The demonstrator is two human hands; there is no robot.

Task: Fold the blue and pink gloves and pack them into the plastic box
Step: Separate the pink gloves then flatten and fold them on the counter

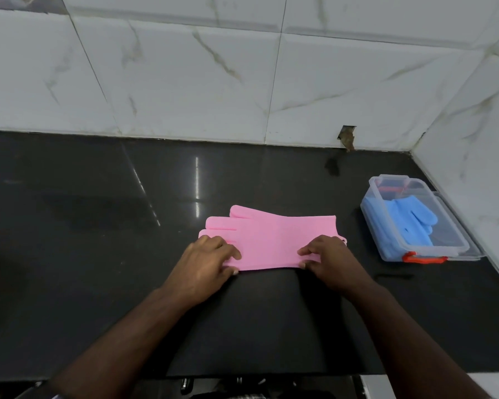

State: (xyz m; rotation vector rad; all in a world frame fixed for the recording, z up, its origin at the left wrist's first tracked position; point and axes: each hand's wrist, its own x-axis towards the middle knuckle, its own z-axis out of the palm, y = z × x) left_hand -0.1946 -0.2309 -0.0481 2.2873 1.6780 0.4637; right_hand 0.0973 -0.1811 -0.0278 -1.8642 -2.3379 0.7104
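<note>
counter [98, 174]: glossy black stone | pink glove [274, 240]: matt rubbery | box [455, 249]: clear plastic

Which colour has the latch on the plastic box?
Orange-red; the latch on the box shows in the head view.

You have a glossy black surface [98, 226] filling the lower frame, white marble-veined wall tiles [185, 76] across the top and right, and a chipped hole [346, 137] in the tile at upper centre-right.
</note>
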